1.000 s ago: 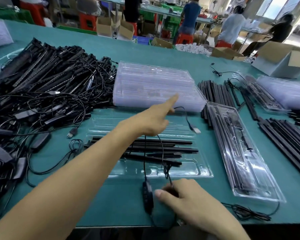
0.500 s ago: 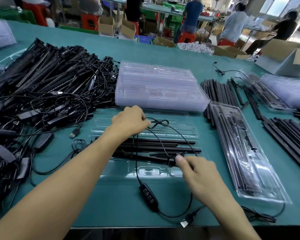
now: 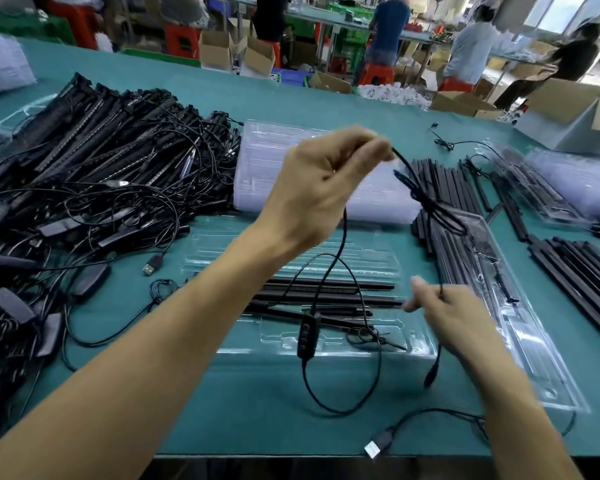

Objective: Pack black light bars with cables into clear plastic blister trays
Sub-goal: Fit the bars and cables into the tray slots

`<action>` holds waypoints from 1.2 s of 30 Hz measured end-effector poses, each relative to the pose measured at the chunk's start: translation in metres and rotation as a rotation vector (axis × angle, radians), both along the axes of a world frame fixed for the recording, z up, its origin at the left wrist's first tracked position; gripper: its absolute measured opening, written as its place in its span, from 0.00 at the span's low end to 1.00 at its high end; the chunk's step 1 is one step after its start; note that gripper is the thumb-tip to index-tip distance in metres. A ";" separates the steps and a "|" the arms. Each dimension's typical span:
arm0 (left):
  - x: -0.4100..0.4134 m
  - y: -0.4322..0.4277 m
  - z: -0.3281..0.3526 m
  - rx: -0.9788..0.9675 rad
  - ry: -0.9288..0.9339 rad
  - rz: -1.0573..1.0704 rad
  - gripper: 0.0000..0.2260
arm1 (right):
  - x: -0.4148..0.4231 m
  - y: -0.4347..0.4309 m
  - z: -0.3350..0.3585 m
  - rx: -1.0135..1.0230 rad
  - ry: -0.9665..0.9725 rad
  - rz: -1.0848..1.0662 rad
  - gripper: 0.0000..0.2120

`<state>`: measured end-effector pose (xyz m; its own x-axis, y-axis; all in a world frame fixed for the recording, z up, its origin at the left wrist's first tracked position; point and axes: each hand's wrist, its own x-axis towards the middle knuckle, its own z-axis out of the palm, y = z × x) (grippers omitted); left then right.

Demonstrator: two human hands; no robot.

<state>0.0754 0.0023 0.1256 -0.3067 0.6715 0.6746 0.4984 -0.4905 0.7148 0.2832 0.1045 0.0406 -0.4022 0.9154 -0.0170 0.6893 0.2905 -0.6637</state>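
An open clear blister tray [image 3: 418, 344] lies in front of me with several black light bars [image 3: 329, 293] in its grooves. My left hand [image 3: 321, 188] is raised above the tray and pinches a black cable [image 3: 342, 233] at its fingertips. The cable hangs in loops, and its inline controller [image 3: 306, 336] dangles over the tray's near edge. My right hand [image 3: 445, 315] grips another stretch of the same cable lower down at the tray's right end. A USB plug [image 3: 378, 444] lies at the table's front edge.
A big tangled pile of light bars and cables [image 3: 84, 188] fills the left of the green table. A stack of clear trays [image 3: 267, 161] sits behind. A packed tray [image 3: 499, 299] and rows of loose bars [image 3: 575, 271] lie to the right. People work at tables behind.
My left hand has risen from the tray, lifting the cable and its controller off the table. My right hand moved right and now grips the cable.
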 end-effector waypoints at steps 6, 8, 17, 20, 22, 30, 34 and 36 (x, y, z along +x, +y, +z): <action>-0.028 -0.016 -0.002 0.158 -0.581 0.306 0.10 | -0.011 -0.012 0.072 0.083 0.810 0.213 0.04; -0.046 -0.024 -0.014 0.249 -0.823 0.438 0.11 | -0.028 -0.023 0.076 -0.009 0.803 0.433 0.10; -0.104 -0.099 -0.102 0.662 -1.237 0.931 0.11 | -0.042 -0.033 -0.016 0.065 -0.166 0.413 0.12; -0.109 -0.109 -0.121 0.642 -1.138 1.027 0.11 | -0.041 -0.033 -0.023 0.006 -0.217 0.307 0.18; -0.110 -0.112 -0.126 0.565 -1.108 1.102 0.08 | -0.043 -0.035 -0.024 0.017 -0.188 0.307 0.21; -0.097 -0.147 -0.156 -0.047 -0.691 0.990 0.08 | -0.020 -0.032 -0.015 0.009 0.083 0.184 0.09; -0.098 -0.153 -0.158 -0.018 -0.861 1.096 0.12 | 0.003 -0.015 -0.013 0.007 0.163 0.055 0.07; -0.097 -0.154 -0.155 0.144 -0.937 1.113 0.14 | 0.009 -0.006 -0.018 0.032 0.003 0.071 0.04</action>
<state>-0.0215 -0.1513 -0.0294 -0.9666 -0.2555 -0.0209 0.0492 -0.2648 0.9631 0.2925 0.0986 0.0224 -0.4663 0.8845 0.0134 0.6642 0.3601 -0.6552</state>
